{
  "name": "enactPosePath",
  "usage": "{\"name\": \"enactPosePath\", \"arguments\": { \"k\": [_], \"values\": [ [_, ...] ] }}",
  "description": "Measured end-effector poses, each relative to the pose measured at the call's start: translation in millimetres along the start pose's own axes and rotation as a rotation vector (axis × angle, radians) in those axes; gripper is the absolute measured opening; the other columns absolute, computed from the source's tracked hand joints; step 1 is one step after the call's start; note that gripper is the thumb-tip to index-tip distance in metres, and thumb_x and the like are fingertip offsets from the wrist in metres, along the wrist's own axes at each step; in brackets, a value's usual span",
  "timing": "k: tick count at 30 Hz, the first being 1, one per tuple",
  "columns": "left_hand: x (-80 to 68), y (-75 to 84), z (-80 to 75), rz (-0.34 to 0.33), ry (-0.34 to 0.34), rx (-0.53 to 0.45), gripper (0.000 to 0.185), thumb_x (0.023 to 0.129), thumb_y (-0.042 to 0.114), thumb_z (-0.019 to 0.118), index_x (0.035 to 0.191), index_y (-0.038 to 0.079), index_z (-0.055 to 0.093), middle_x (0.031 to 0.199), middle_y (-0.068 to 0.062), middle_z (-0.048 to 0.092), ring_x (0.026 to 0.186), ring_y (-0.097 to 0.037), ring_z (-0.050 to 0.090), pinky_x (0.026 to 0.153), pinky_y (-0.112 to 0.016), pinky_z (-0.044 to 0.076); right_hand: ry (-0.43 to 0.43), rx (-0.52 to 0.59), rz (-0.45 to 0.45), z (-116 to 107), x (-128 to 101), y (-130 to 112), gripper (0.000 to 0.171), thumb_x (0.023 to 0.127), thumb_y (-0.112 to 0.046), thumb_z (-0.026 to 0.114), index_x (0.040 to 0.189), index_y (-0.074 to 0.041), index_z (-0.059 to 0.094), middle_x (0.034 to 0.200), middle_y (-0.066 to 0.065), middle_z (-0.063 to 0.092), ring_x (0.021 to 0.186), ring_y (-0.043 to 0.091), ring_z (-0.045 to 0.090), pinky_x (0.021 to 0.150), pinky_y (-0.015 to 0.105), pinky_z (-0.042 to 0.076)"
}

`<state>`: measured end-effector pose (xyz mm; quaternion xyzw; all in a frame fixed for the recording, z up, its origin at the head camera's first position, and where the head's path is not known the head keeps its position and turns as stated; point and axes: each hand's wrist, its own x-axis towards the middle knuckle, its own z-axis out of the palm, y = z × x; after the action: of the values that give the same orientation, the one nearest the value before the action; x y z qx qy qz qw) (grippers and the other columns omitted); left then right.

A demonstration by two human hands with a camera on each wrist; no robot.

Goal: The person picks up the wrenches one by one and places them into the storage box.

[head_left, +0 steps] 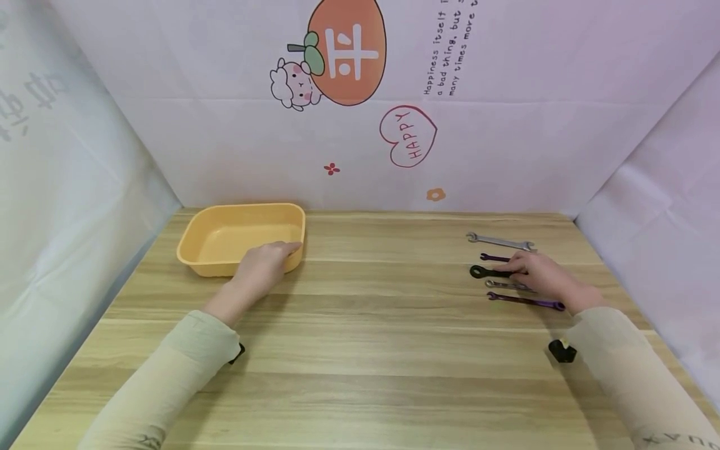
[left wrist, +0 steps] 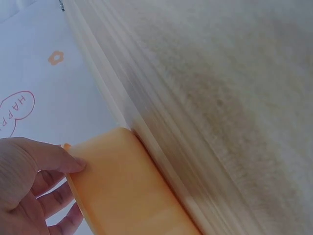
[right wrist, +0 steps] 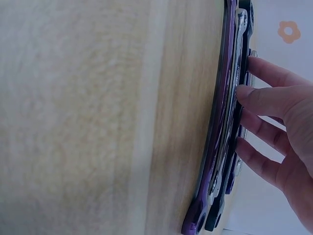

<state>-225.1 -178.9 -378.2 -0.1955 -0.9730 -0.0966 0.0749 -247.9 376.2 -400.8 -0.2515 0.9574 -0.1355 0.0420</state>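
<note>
Sleeved forearms fill the lower corners of the head view, each with a small black camera mount near the wrist. At centre left of the frame the left hand [head_left: 261, 265] rests on the near right corner of the yellow tray [head_left: 210, 269]; in the left wrist view its thumb lies against the tray's outer wall while the other fingers curl loosely behind the rim, a light hold more than a firm grip.

At centre right, the right hand [head_left: 542, 275] lies over a row of wrenches on the desk [head_left: 371, 350]. Its fingertips [right wrist: 247, 95] touch the black wrench [head_left: 488, 272], but whether they have closed around it I cannot tell; the right wrist view shows the fingers fairly straight, pressing from above.

The wrenches lie close together: a silver wrench [head_left: 499, 241] farthest back, a short purple wrench [head_left: 494, 257], the black one, a small silver one [head_left: 503, 285], and a long purple wrench [head_left: 525, 302] nearest.

The likely trouble is this crowding. Flat tools give little for fingers to get under, so a lift could drag a neighbour along or scatter the row. The tray sits well apart from the wrenches, and held so lightly at one corner it could slide or tip.
</note>
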Motion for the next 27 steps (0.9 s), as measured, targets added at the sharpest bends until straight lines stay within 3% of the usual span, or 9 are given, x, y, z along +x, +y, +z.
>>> {"name": "enactPosePath", "arguments": {
  "k": [10, 18, 27],
  "values": [
    [-0.5, 8.9, 2.3, 0.049, 0.034, 0.003, 0.042, 0.094, -0.01, 0.059, 0.132, 0.005, 0.07, 0.107, -0.016, 0.074, 0.092, -0.035, 0.072, 0.067, -0.047, 0.057, 0.0, 0.011, -0.001, 1, 0, 3, 0.038, 0.089, 0.009, 0.071, 0.126, 0.001, 0.071, 0.104, 0.014, 0.068, 0.088, 0.026, 0.063, 0.071, 0.042, 0.052],
    [0.5, 13.9, 3.8, 0.069, 0.043, 0.003, 0.04, 0.096, -0.008, 0.061, 0.133, 0.005, 0.069, 0.107, -0.015, 0.075, 0.091, -0.034, 0.072, 0.065, -0.046, 0.058, 0.018, 0.007, -0.004, 1, 1, 3, 0.033, 0.089, 0.008, 0.072, 0.121, 0.002, 0.073, 0.101, 0.014, 0.068, 0.089, 0.032, 0.066, 0.077, 0.05, 0.054],
    [-1.7, 18.3, 4.5, 0.083, 0.043, -0.004, 0.04, 0.096, -0.009, 0.057, 0.132, 0.005, 0.07, 0.102, -0.015, 0.074, 0.088, -0.033, 0.072, 0.063, -0.045, 0.057, 0.016, 0.007, -0.003, 1, 0, 2, 0.036, 0.089, 0.007, 0.072, 0.125, 0.0, 0.073, 0.105, 0.014, 0.068, 0.087, 0.025, 0.064, 0.071, 0.042, 0.052]
  ]
}}
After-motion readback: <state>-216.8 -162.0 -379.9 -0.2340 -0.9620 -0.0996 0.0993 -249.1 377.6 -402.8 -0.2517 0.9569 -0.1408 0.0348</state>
